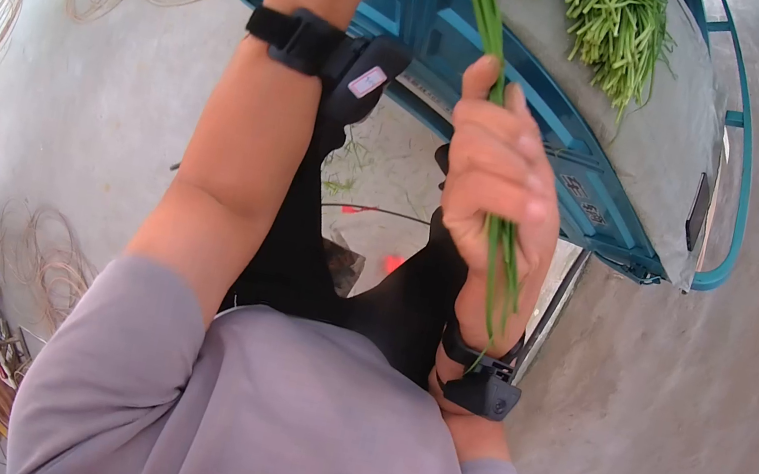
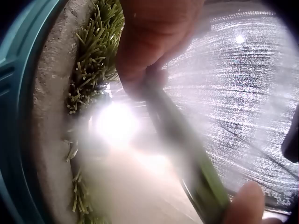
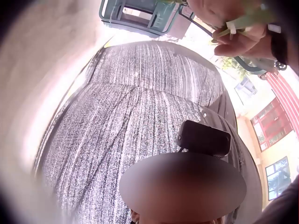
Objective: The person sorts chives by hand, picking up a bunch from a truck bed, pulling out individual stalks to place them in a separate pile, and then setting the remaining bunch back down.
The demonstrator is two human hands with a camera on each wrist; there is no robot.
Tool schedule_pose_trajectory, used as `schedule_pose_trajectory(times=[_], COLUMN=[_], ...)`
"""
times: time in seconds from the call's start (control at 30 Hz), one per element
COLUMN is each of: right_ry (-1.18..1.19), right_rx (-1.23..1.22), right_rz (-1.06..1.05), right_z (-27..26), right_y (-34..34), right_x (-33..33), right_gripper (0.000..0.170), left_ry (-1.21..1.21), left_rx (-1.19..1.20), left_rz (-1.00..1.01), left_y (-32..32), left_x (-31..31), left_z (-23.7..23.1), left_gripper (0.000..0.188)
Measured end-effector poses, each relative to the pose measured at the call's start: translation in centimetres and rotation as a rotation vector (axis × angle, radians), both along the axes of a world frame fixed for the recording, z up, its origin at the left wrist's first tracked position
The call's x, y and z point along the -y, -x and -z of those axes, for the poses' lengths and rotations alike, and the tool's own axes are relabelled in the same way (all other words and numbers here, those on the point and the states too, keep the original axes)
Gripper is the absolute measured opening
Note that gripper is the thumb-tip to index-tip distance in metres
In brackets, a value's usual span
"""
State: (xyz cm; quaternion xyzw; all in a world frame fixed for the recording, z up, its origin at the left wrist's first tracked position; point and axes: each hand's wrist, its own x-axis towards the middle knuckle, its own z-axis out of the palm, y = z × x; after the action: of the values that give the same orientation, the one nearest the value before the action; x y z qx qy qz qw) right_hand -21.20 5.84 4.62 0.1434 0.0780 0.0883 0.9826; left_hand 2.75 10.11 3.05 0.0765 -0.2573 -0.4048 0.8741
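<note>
Gripping green stalks (image 1: 485, 4), right fingers (image 1: 500, 157) and left fingers (image 2: 152, 42) hover near greens (image 1: 620, 34) piled past teal panels (image 1: 438, 22).

Is a slim bunch of long green stalks (image 1: 488, 2), narrow, smooth and bright, gathered closely. Runs aslant through the curled fingers of the right grip (image 1: 507, 173), upper length leaning toward the left of the head view. Parts below the fist into a few thin, loose strands. Stretches, in the left wrist view, from the pinch of the left grip (image 2: 161, 35) down toward the right thumb, partly blurred.
</note>
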Motion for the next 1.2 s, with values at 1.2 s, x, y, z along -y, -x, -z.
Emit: schedule_pose_trajectory(times=[1.2], right_ry=[1.786], right_rx=[-0.684], right_rz=[1.012], right_z=[-1.4], right_y=[7.1], right_x=[3.3], right_gripper=[0.033], left_ry=[0.288], left_rx=[-0.267], left_rz=[-0.349], left_y=[-4.5], left_x=[-6.6], left_z=[0.3], left_gripper=[0.026])
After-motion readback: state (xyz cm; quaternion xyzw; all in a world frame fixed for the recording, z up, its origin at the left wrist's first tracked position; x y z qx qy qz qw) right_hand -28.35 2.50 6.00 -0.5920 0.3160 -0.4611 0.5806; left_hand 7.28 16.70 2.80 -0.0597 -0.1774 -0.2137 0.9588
